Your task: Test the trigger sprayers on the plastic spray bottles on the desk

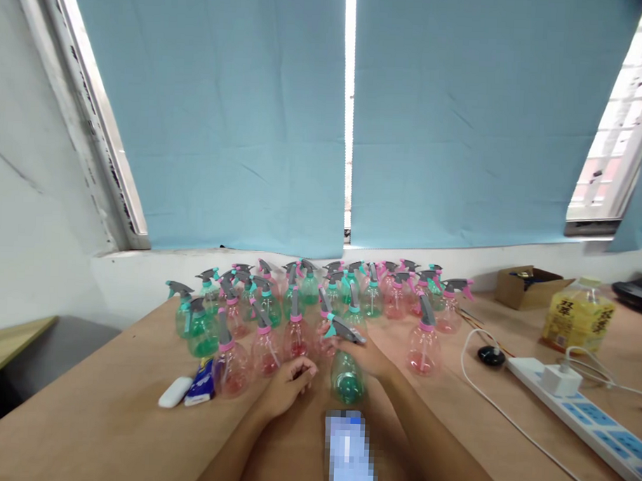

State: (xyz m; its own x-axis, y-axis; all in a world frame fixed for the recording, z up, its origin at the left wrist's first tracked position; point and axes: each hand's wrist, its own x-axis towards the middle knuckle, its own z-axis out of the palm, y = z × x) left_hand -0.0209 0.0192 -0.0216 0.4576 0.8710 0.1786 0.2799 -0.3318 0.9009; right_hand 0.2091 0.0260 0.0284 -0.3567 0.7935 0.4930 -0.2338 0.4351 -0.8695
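Observation:
My right hand [360,353] is closed around the upper part of a green spray bottle [347,382], just below its grey and teal trigger head. The bottle leans slightly, and its base is close to the tabletop. My left hand [291,385] rests on the table to the left of it, fingers curled in with nothing visible in them. Beyond that hand stand pink spray bottles, among them one with a grey and pink head [296,334] and another [233,371] further left. A pink spray bottle [423,346] stands apart to the right of my right hand.
Several more green and pink spray bottles crowd the back by the wall. A phone [350,452] lies in front of me; a white case [175,392] and blue packet [201,384] lie left. At right are a power strip [583,411], cables, a cardboard box [530,288] and a yellow drink bottle [576,316].

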